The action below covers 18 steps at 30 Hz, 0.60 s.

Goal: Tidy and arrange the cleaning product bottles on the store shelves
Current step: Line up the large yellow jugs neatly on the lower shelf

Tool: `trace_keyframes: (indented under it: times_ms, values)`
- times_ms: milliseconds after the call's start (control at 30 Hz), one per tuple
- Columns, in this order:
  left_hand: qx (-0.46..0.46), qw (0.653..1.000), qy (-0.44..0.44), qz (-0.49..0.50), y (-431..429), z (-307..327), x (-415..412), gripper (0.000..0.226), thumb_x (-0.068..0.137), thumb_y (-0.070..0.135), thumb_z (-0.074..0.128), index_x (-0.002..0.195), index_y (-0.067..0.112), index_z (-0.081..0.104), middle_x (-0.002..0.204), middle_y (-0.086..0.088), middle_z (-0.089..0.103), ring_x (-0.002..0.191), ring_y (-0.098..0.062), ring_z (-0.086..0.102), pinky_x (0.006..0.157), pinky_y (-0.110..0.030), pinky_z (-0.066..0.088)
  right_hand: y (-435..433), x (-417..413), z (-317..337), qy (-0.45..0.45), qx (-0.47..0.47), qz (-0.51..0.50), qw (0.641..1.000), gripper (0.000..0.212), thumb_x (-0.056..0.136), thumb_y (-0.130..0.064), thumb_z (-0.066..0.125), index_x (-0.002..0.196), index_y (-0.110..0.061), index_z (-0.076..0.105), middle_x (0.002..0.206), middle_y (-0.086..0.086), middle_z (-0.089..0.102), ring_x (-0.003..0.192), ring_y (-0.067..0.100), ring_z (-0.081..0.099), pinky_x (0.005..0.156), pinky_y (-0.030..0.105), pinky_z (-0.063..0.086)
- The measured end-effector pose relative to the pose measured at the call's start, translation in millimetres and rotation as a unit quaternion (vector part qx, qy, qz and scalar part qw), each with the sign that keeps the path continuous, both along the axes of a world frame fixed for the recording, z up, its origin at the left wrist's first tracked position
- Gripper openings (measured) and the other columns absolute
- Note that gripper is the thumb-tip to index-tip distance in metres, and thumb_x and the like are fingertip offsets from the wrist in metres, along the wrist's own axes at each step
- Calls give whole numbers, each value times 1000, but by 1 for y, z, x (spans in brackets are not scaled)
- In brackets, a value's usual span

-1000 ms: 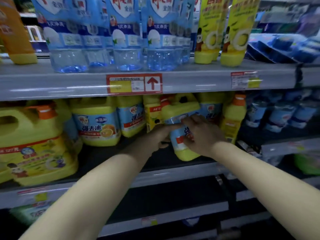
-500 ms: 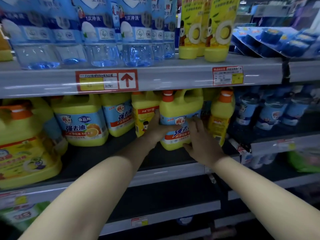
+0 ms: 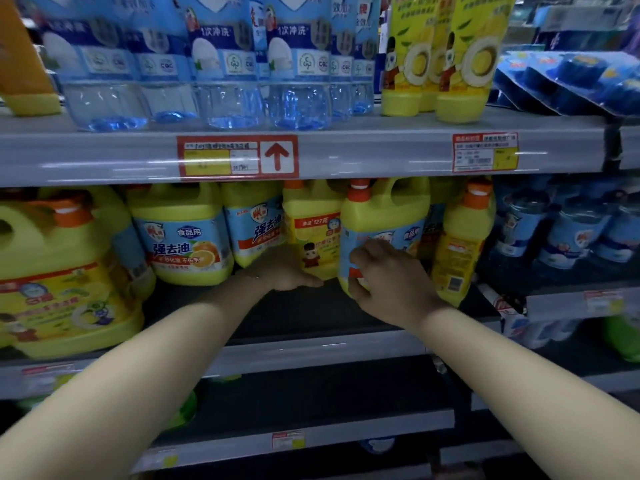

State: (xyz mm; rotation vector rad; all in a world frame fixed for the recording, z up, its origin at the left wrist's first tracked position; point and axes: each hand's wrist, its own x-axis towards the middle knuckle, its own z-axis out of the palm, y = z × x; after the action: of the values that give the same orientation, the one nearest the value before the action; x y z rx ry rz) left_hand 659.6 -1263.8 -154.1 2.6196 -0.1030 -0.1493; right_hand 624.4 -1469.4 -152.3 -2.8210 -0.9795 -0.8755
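A yellow detergent jug (image 3: pixel 381 216) with an orange cap and a blue label stands upright on the middle shelf (image 3: pixel 311 351). My right hand (image 3: pixel 391 278) grips its lower front, fingers curled round its left edge. My left hand (image 3: pixel 282 270) hovers low just left of the jug, off it, in front of a yellow bottle with a cartoon figure (image 3: pixel 313 230). Further left stand two matching blue-label jugs (image 3: pixel 183 237). A slim yellow bottle (image 3: pixel 460 244) stands close against the held jug's right side.
A large yellow jug (image 3: pixel 59 271) sits at the shelf's left front. Clear blue bottles (image 3: pixel 225 64) and yellow pouches (image 3: pixel 460 57) fill the upper shelf. Blue round packs (image 3: pixel 568 230) lie at the right. The shelf floor before my hands is dark and bare.
The jug has gone from tilted and forward to upright, further right beside the slim bottle. My left hand has come off it and dropped lower; my right hand stays on it.
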Motion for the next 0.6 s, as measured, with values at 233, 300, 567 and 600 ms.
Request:
trace_keyframes:
  times_ms: [233,300,567,600]
  values:
    - [-258,955,-115,93,9,4,5,87,71,30,83,139,18,30,129,0,49,122,-19,47,98,-31,41,37,-7,16,-10,-33,66,997,35,70,-26,71,101,-11,66,86,9,66,72,27,64,50,26,41]
    - [-301,936,-135,125,3,4,11,80,71,28,83,133,18,35,122,0,54,116,-19,52,98,-35,44,44,-7,18,-9,-36,78,996,34,74,-26,68,103,-9,65,95,10,67,77,29,64,53,27,41]
    - [-322,926,-151,123,16,6,7,50,77,22,79,116,7,52,111,-6,62,105,-20,58,86,-28,46,60,-5,21,-9,-9,68,998,25,72,-27,70,91,-10,66,82,9,66,66,30,64,46,27,40]
    - [-335,922,-153,123,18,4,5,49,76,22,79,114,7,51,112,-8,63,107,-23,60,87,-31,48,63,-5,22,-11,3,69,998,25,72,-26,70,91,-11,67,81,8,66,65,30,64,46,26,39]
